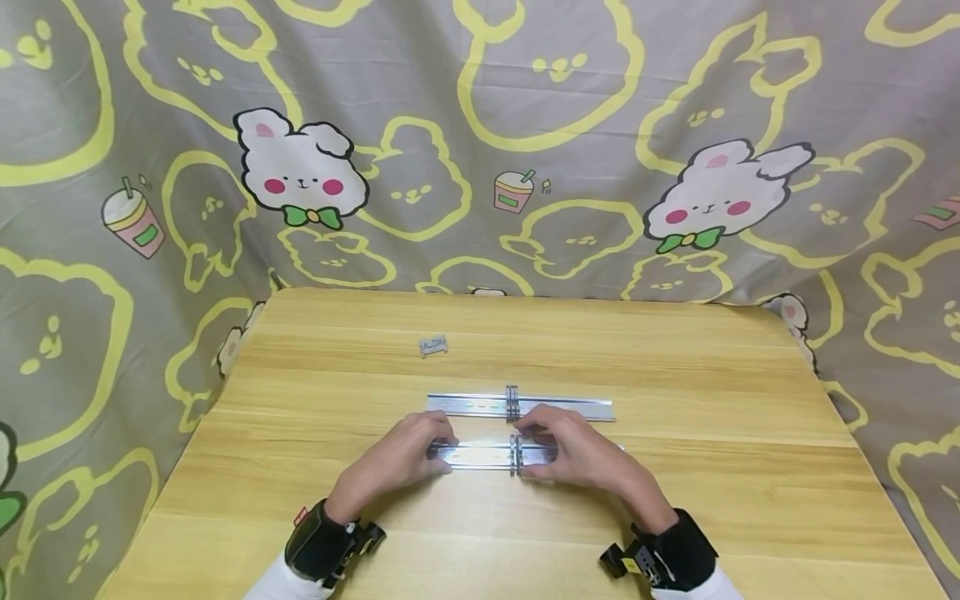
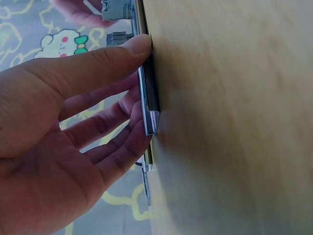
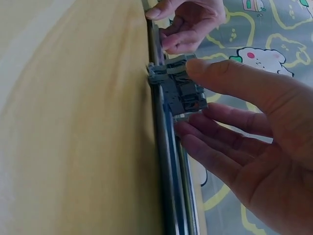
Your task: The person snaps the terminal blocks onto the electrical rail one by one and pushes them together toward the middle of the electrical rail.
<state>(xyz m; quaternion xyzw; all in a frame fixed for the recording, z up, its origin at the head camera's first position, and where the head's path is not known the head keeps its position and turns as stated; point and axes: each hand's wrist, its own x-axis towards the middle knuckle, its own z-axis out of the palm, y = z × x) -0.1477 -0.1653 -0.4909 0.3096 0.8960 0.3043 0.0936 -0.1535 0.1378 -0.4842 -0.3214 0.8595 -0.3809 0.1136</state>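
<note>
- The left hand (image 1: 401, 454) holds the left end of the near metal rail (image 1: 483, 454). The thumb sits on the side close to the person and the fingers curl over the far side, so the rail looks pinned and should not slide.
- The right hand (image 1: 577, 454) pinches a small grey clip (image 1: 516, 454) that sits on the same rail, just right of the left hand's grip. The thumb (image 3: 220, 78) is on one side of the clip and the fingers are on the other, a good hold for pushing or pulling it.
- The near rail lies flat on the wooden table (image 1: 675, 500), between both hands, so each hand can do its own job.
- A second rail (image 1: 570, 408) lies just past the fingers, apart from the held one. It has its own grey clip (image 1: 512, 402) near the middle.
- A little loose metal piece (image 1: 433, 345) lies farther away from the hands, well apart from both rails.
- A cloth with bunnies (image 1: 300, 171) hangs behind the table.
</note>
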